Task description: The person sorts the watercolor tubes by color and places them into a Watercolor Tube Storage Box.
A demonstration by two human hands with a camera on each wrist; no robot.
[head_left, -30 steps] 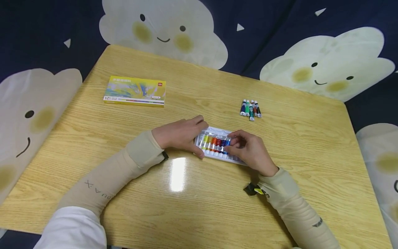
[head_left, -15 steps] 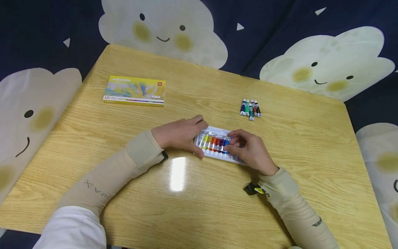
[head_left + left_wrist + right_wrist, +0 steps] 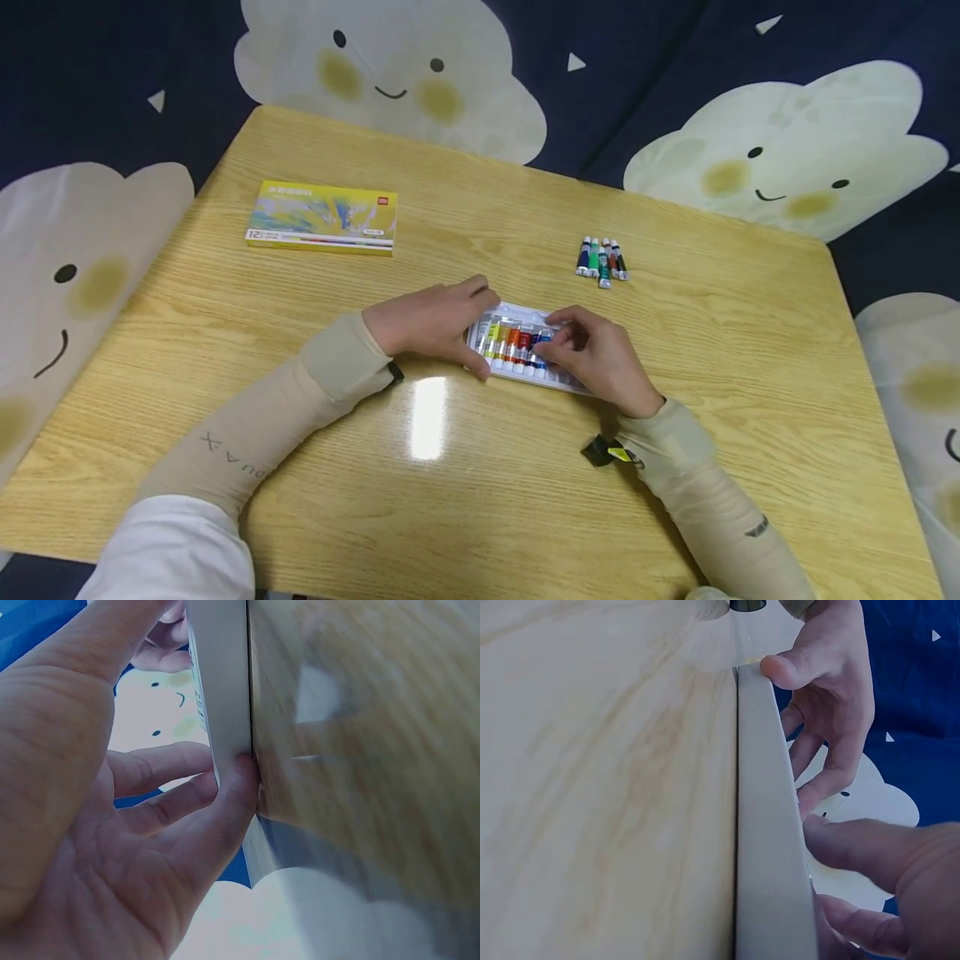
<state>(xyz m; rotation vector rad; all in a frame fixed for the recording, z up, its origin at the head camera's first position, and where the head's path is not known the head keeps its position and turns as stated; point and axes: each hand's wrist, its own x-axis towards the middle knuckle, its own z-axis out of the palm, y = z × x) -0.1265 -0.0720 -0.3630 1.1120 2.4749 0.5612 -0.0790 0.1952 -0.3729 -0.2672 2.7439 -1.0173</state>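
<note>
Left hand (image 3: 431, 323): thumb and fingers grip white tray's (image 3: 534, 317) left end.
Right hand (image 3: 600, 360): curled at a blue paint tube (image 3: 546, 337); whether pinching, I cannot tell.
White tray: on wooden table (image 3: 480, 483), between both hands.
Loose paint tubes (image 3: 603, 268): beyond the tray.
Yellow box (image 3: 322, 218): far left.

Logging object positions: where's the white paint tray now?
In the head view, the tray lies just right of centre, between the left hand and right hand, nearer the wearer than the loose tubes.

Wood-grain surface (image 3: 480, 500) is occupied by a yellow box (image 3: 321, 218), grouped small tubes (image 3: 603, 271) and a white tray (image 3: 521, 312), spaced apart.
</note>
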